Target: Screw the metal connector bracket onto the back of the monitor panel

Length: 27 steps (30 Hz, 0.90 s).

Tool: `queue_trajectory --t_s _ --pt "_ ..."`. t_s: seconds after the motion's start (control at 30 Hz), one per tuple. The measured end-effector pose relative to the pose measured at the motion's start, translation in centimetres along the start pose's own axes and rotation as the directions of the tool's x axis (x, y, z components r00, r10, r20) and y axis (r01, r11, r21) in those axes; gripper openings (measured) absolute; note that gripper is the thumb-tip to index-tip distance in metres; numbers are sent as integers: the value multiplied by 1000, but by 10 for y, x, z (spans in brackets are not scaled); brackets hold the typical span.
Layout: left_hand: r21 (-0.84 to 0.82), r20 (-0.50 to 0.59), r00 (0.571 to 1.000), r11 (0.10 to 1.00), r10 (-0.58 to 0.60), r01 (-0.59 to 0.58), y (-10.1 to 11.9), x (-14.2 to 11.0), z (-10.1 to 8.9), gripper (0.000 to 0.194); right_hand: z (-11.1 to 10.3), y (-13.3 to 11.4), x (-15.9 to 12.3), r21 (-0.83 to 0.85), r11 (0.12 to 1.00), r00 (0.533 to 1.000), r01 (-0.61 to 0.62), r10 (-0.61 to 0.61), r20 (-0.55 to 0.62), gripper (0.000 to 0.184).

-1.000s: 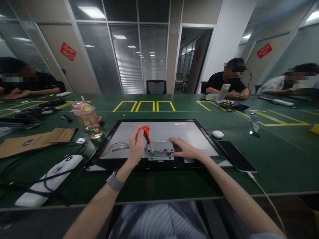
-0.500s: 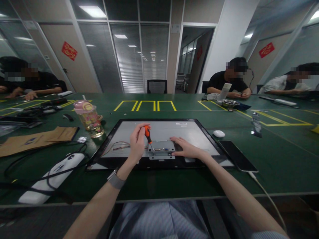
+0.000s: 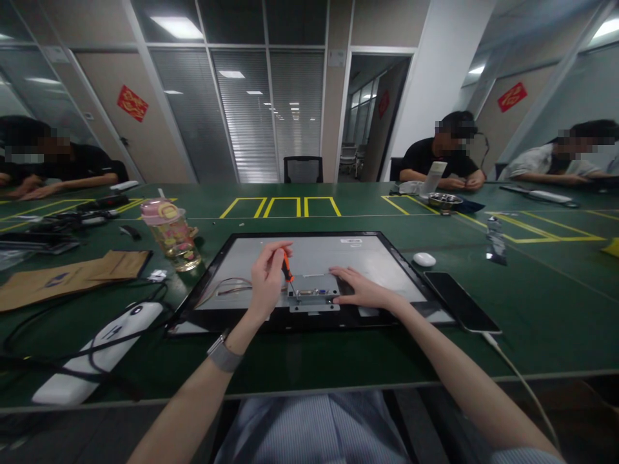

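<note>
A screwdriver with an orange and black handle is in my left hand, the fingers closed round the handle. Its shaft slants down to the left end of a metal bracket, which carries several connector ports. Resting against the right end of this bracket, my right hand has its fingers stretched out and the thumb low near the ports. Beneath both hands lies a flat display panel with a grey back and black frame. Thin wires run over its left part; the screwdriver's tip is too small to make out.
On the left stand a drink bottle, a brown paper envelope and a white power strip with black cables. To the right lie a phone on a cable and a white earbud case. Other people sit across the table.
My left hand has turned slightly about the screwdriver, so less of its handle shows. The right hand stays at the bracket. The whole view has shifted a little.
</note>
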<state>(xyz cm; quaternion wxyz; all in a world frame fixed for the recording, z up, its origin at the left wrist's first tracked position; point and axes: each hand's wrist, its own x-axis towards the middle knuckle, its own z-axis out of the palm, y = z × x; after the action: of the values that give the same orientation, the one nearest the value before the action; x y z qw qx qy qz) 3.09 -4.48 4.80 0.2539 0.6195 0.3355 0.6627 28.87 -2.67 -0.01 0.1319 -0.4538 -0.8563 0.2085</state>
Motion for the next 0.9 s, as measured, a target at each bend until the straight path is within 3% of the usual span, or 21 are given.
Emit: queue_trajectory --t_s 0.2,0.43,0.63,0.9 --pt "-92 55 998 995 -42 47 -1 0 0 32 1 1 0 4 999 999 33 -33 -13 83" --pt "25 -5 1000 999 20 -20 -5 4 -1 14 2 4 0 13 999 999 34 -34 -5 83" --pt "-177 87 992 978 -92 106 -3 4 0 33 -2 -5 -1 6 1000 1000 10 -10 7 83" --pt "54 0 1000 998 -10 10 -7 7 -2 21 -1 -1 -1 0 1000 1000 24 -24 7 84"
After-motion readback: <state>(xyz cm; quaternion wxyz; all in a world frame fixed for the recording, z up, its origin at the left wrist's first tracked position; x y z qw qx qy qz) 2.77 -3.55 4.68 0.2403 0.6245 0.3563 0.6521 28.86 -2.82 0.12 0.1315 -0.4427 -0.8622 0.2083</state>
